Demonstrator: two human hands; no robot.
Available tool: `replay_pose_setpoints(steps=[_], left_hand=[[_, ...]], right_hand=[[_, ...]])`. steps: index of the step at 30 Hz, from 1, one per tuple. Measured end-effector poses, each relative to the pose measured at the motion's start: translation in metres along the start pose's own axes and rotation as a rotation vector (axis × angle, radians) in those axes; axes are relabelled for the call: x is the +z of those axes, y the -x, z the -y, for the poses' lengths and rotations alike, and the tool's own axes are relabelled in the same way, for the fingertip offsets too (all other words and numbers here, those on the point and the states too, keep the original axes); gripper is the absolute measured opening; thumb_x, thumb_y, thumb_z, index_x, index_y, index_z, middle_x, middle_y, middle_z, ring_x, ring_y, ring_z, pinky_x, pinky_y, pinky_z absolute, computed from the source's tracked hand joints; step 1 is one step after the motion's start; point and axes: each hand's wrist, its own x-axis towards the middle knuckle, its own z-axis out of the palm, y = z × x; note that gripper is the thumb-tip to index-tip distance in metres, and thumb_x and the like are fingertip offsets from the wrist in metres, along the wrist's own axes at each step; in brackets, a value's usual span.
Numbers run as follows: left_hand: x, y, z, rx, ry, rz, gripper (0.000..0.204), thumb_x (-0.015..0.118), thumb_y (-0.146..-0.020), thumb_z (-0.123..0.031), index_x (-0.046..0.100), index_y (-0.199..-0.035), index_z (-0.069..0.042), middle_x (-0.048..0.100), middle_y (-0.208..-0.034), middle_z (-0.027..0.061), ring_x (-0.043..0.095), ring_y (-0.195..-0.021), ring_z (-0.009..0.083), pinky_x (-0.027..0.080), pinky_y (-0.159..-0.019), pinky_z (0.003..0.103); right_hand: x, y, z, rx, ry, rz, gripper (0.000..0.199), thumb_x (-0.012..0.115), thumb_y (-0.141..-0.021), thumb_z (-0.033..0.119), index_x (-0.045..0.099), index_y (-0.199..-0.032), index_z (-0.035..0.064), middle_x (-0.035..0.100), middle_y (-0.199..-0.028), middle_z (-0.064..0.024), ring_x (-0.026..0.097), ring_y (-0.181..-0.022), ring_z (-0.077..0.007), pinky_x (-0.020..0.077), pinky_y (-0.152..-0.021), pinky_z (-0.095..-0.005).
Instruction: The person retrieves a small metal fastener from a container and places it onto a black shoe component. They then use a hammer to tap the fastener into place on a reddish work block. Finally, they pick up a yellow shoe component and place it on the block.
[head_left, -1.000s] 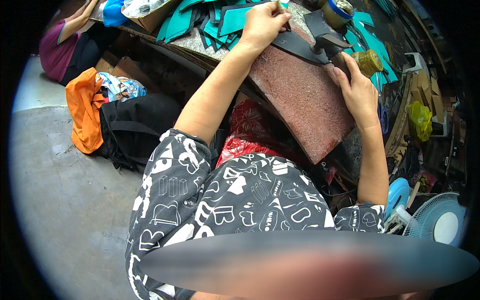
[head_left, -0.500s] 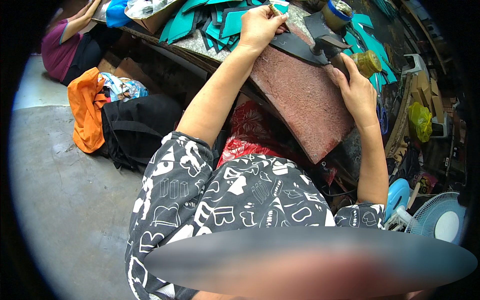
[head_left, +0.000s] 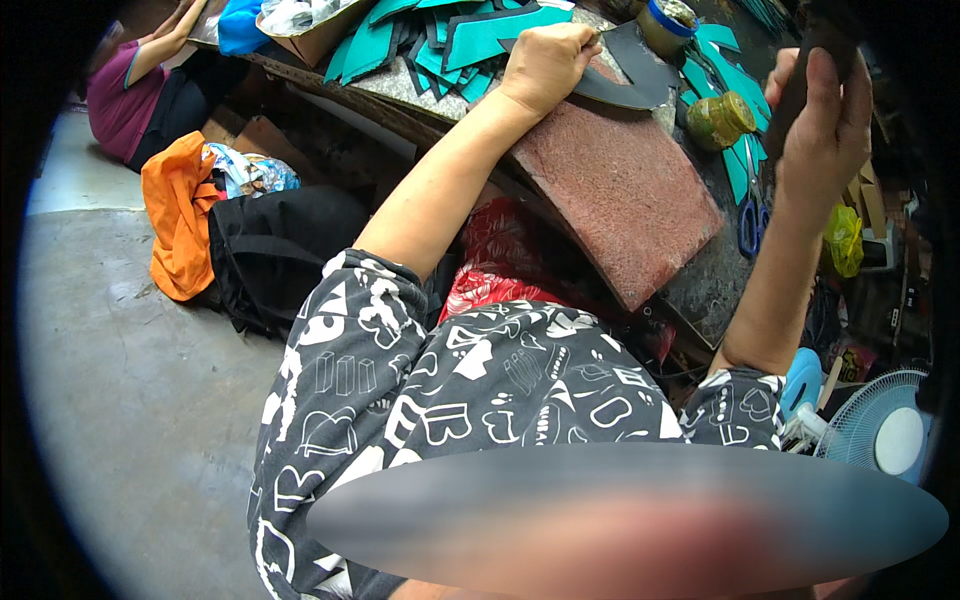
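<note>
My left hand (head_left: 548,68) is closed at the far end of a stone slab (head_left: 620,190). It grips the edge of a flat black curved piece (head_left: 628,92) that lies over the slab's far part; the fingertips are mostly hidden. Raised at the far right, my right hand (head_left: 828,130) is wrapped round the dark handle of a hammer (head_left: 795,115), whose head is lost in the dark rim of the view. Below the raised hand's left side stands a smeared glass jar (head_left: 720,120), with blue-handled scissors (head_left: 752,225) near it.
Teal and black cut pieces (head_left: 465,45) are heaped at the back. A blue-rimmed tub (head_left: 667,25) stands beyond the slab. A fan (head_left: 895,440) is at lower right. A black bag (head_left: 285,250) and orange cloth (head_left: 180,215) lie left; another person (head_left: 135,95) sits farther off.
My right hand has lifted the hammer off the black piece, up and to the right. The left hand has shifted slightly right and nearer. The scissors and jar show more fully.
</note>
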Motion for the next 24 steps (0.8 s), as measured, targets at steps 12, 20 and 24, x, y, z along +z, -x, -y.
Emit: replay_pose_setpoints(steps=[12,20,24], left_hand=[[0.003,0.003,0.026,-0.656,0.399,0.006,0.020,0.070,-0.089,-0.020,0.067,-0.087,0.000,0.068,-0.073,0.0076,0.066,-0.064,0.0166,0.052,-0.058,0.028],[0.007,0.006,0.025,-0.697,0.713,-0.056,0.016,0.073,-0.086,-0.011,0.066,-0.078,0.001,0.071,-0.073,0.0061,0.070,-0.062,0.0107,0.055,-0.054,0.023],[0.005,0.005,0.021,-0.662,0.687,-0.047,0.016,0.074,-0.086,-0.012,0.067,-0.079,0.001,0.070,-0.070,0.0054,0.070,-0.062,0.0105,0.055,-0.055,0.022]], right_hand=[[0.036,0.074,-0.057,0.234,0.696,0.504,0.045,0.055,-0.094,0.048,0.055,-0.133,0.0254,0.071,-0.093,-0.0194,0.068,-0.090,-0.0402,0.0537,-0.076,-0.0470],[0.040,0.073,-0.051,0.324,0.696,0.481,0.045,0.056,-0.094,0.048,0.055,-0.133,0.0251,0.071,-0.095,-0.0194,0.068,-0.092,-0.0394,0.0533,-0.078,-0.0472],[0.036,0.078,-0.060,0.263,0.648,0.478,0.045,0.056,-0.094,0.048,0.056,-0.132,0.0251,0.071,-0.096,-0.0198,0.068,-0.092,-0.0394,0.0532,-0.078,-0.0473]])
